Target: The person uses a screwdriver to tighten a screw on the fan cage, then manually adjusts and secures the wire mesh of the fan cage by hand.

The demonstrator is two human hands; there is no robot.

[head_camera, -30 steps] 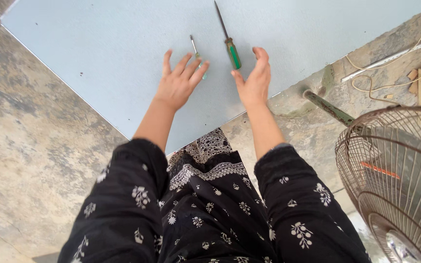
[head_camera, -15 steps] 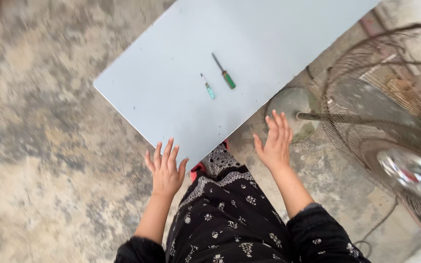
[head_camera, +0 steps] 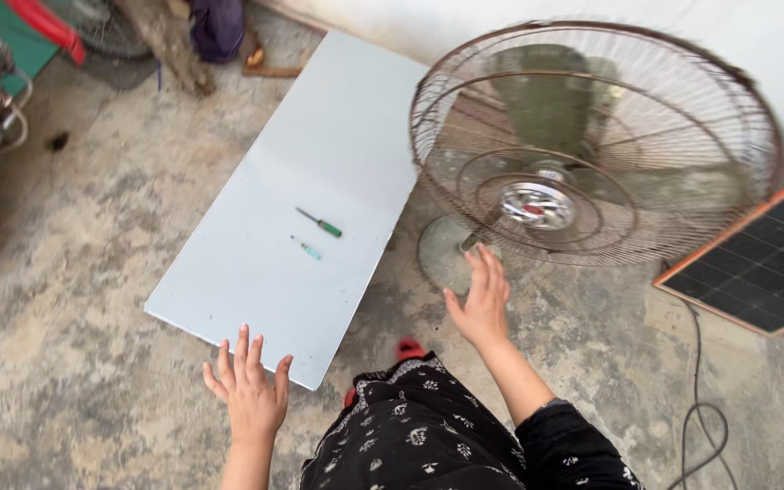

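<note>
1. The left hand (head_camera: 251,392) is seen spread wide, palm down, with the fingers fanned apart; nothing is held in it. Its fingertips are placed at the near edge of the pale grey rectangular board (head_camera: 319,163) that lies flat on the mottled concrete floor (head_camera: 74,299); whether the board is actually touched cannot be told.

2. The right hand (head_camera: 481,299) is also seen open, fingers extended and loosely together, thumb set apart, and nothing is gripped. It is raised toward the lower part of the rusty round wire-caged standing fan (head_camera: 591,145), just below the cage's bottom rim and in front of the fan's round base (head_camera: 442,259); contact with either cannot be confirmed.

3. The fan is found to the right of the board, with its cage overlapping the board's right edge in the view. The shiny metal hub (head_camera: 537,204) is located above and slightly right of the right hand.

4. On the board, well ahead of the left hand, a green-handled screwdriver (head_camera: 319,222) is laid, and just beside it, nearer the person, a smaller pale-teal-handled screwdriver (head_camera: 306,248) is laid; the two are apart from each other and from both hands.

5. A dark solar panel with an orange frame (head_camera: 759,259) is seen at the right edge, beyond the fan, and a dark cable (head_camera: 700,399) is trailed across the floor below it.

6. Between the arms, black fabric with a white floral print (head_camera: 419,436) is visible.
</note>
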